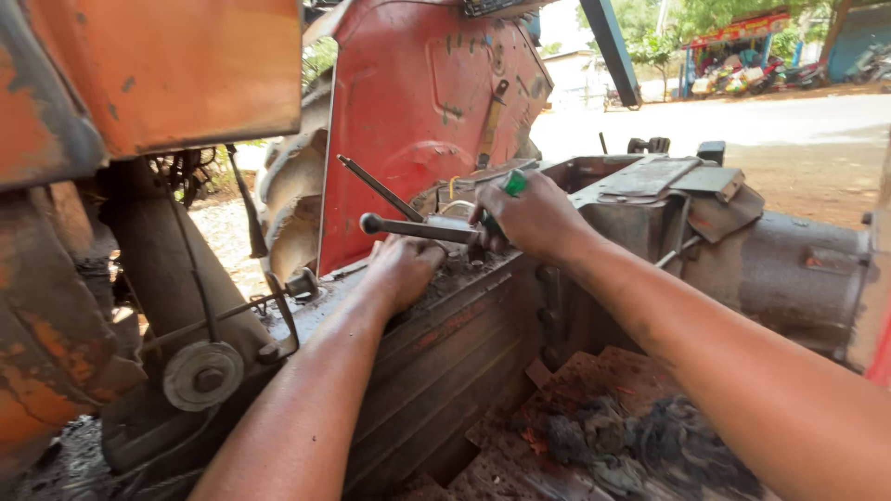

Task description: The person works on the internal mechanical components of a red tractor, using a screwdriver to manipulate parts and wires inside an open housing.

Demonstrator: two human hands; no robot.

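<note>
So right hand (529,218) fingers clamp a green-handled screwdriver (513,184) over the gearbox housing (445,343); left hand (401,269), curled, braces there—keep it steady.

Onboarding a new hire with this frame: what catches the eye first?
Centre frame, two bare forearms reach onto a grimy, rusted tractor housing. The right hand has its grip closed on a green-handled tool, while the left hand rests flat on the greasy metal just below a knobbed lever. Behind them a big red fender fills the upper middle, and a dirty rag pile lies at lower right.
</note>
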